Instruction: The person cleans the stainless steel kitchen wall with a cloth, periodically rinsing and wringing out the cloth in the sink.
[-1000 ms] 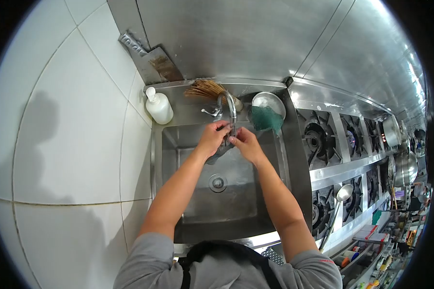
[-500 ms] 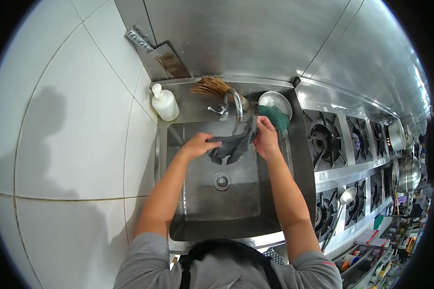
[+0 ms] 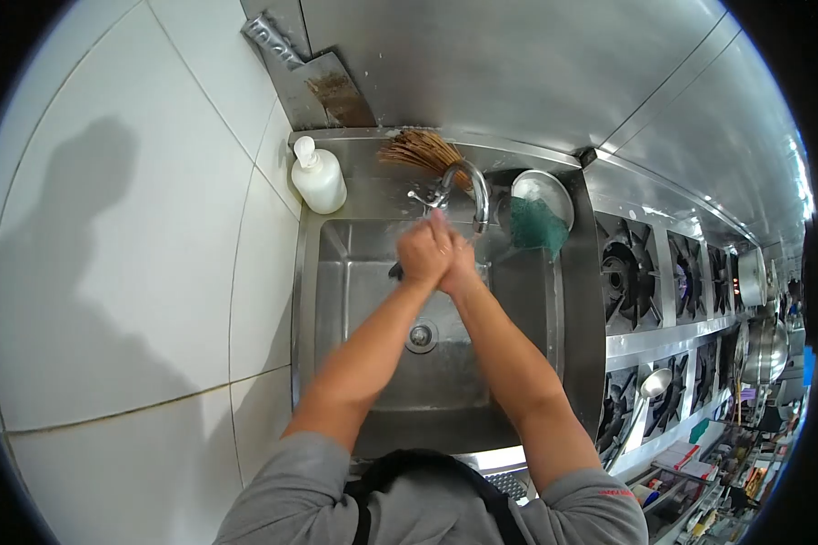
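Note:
My left hand (image 3: 423,252) and my right hand (image 3: 460,258) are pressed together over the back of the metal sink (image 3: 336,409), just in front of the faucet (image 3: 478,195). Both are closed around a dark grey cloth (image 3: 395,271). Only a small dark end of it pokes out at the left of my left hand; the rest is hidden inside my fists. Below my wrists lies the drain (image 3: 420,336) in the sink floor.
On the back ledge stand a white pump bottle (image 3: 320,182), a bundled bamboo brush (image 3: 423,153) and a metal bowl (image 3: 545,191) with a green scouring pad (image 3: 536,225). A cleaver (image 3: 332,86) leans behind. Gas burners (image 3: 627,272) and a ladle (image 3: 654,383) are at right.
My hands held the cloth spread between them; now they have come together with it bunched up inside. The water stream under the faucet no longer shows. The view has shifted slightly.

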Motion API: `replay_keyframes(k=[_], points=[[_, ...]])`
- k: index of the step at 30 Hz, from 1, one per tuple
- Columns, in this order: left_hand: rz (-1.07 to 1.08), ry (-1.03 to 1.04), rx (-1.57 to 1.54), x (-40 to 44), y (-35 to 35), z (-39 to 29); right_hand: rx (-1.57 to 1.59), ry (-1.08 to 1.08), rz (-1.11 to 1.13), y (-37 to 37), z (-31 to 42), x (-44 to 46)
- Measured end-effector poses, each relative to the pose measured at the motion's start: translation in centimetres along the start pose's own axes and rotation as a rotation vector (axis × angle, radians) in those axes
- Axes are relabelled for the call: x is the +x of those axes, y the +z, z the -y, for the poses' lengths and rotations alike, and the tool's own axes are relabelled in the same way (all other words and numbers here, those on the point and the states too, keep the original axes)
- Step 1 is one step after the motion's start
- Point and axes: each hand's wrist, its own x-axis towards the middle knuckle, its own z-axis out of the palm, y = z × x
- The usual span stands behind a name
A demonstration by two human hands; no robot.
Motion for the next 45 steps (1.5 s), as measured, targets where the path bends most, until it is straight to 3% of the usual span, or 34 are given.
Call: replay_keyframes(k=[1,2,3,4,6,7,8,10,11,12,13,14,15,16,18,19,20,21,22,24,25,28,29,30,31,34,36,39,40,41,42,43,44,45], points=[[-0.219,0.144,-0.125,-1.6,1.3,-2.8,0.090,-0.181,0.297,-3.5,-0.9,3.1],[-0.244,0.317,-0.212,-1.9,0.7,-3.3,0.178,-0.361,0.591,-5.8,-1.5,4.8],[-0.251,0.493,-0.294,-2.2,0.1,-3.8,0.165,-0.361,0.476,-4.0,-0.5,2.5],[-0.249,0.488,-0.298,-1.4,-0.2,-2.0,0.152,-0.357,0.361,-1.8,0.6,-0.2],[0.112,0.143,0.055,1.1,0.6,1.8,-0.286,-0.043,-0.134,3.0,3.3,-5.5],[0.126,0.088,0.139,2.8,0.0,2.3,-0.443,0.042,0.104,0.0,3.7,-4.3],[0.127,0.086,0.142,3.5,-0.7,2.1,-0.441,0.045,0.104,-0.9,4.6,-4.5],[0.487,-0.047,0.002,4.5,-1.9,1.6,-1.093,-0.227,0.373,-1.7,6.0,-4.9],[0.653,-0.027,-0.156,4.5,-1.8,3.0,-1.380,-0.100,0.380,1.1,8.4,-7.7],[0.666,-0.024,-0.154,3.8,-1.9,3.0,-1.371,-0.100,0.371,0.7,9.1,-7.6],[0.707,0.037,-0.347,2.4,-2.2,3.1,-1.253,-0.136,0.373,-0.1,9.8,-7.6],[0.712,0.050,-0.323,1.3,-2.3,4.2,-1.143,-0.172,0.381,-0.4,10.2,-7.6],[0.717,0.064,-0.299,0.3,-2.4,5.3,-0.820,-0.178,0.352,0.3,10.4,-9.0],[0.722,0.078,-0.275,-0.8,-2.5,6.4,-0.828,-0.171,0.358,-0.5,10.2,-8.9],[1.127,-0.108,-0.038,-0.4,-4.0,7.4,-0.159,-0.146,0.271,-2.9,10.1,-7.8],[1.154,-0.277,-0.130,0.0,-5.2,7.1,0.038,-0.102,0.153,-3.7,9.3,-7.2],[1.149,-0.281,-0.132,0.3,-5.9,5.7,0.034,-0.098,0.155,-3.6,8.5,-6.7],[0.921,-0.138,-0.509,0.2,-6.1,4.3,0.127,-0.016,0.125,-3.2,7.3,-6.3],[0.826,-0.114,-0.650,-0.2,-5.5,3.4,0.224,0.068,0.090,-2.9,5.9,-6.0],[0.648,-0.030,-0.923,-1.1,-4.1,1.6,0.107,0.155,-0.009,-4.0,2.8,-3.1],[0.499,0.017,-0.767,-1.4,-2.8,1.0,0.194,-0.016,0.290,-6.5,0.2,-0.4],[0.062,0.135,-0.303,-2.9,1.1,0.4,0.295,-0.207,0.698,-6.0,-1.9,1.9],[-0.076,0.168,-0.148,-3.3,1.8,0.8,0.167,-0.058,0.428,-4.3,-1.3,1.5],[-0.077,0.160,-0.151,-2.6,2.1,2.2,0.039,0.091,0.153,-2.7,-0.9,0.5],[-0.075,0.068,-0.097,-1.1,2.0,4.2,-0.279,-0.162,-0.044,-1.6,-0.8,-0.9],[-0.115,-0.015,-0.016,-0.9,2.0,4.7,-0.351,-0.081,-0.001,-0.6,0.2,-2.1],[-0.055,-0.072,0.002,-0.8,2.6,5.5,0.166,0.006,0.796,-8.1,-1.0,4.7],[0.045,-0.167,0.038,-1.2,3.0,7.4,-0.421,-0.221,-0.180,-1.6,-0.2,-0.6],[0.084,-0.202,0.054,-1.7,2.7,7.8,-0.414,-0.215,-0.191,-1.1,0.9,-2.2],[0.095,-0.204,0.057,-1.4,1.6,8.5,-0.726,-0.221,-0.067,-1.4,2.3,-3.3],[0.310,-0.238,0.079,0.0,-0.1,9.0,-1.041,-0.233,0.072,-1.5,4.1,-4.0],[0.528,-0.273,0.101,0.9,-1.1,8.8,-1.212,-0.409,0.205,-1.7,5.5,-5.1],[0.531,-0.271,0.104,1.4,-1.6,7.5,-1.208,-0.409,0.203,-2.5,6.4,-5.1],[0.719,-0.171,-0.057,1.3,-2.2,6.1,-1.502,-0.766,0.371,-3.0,6.9,-5.4]])
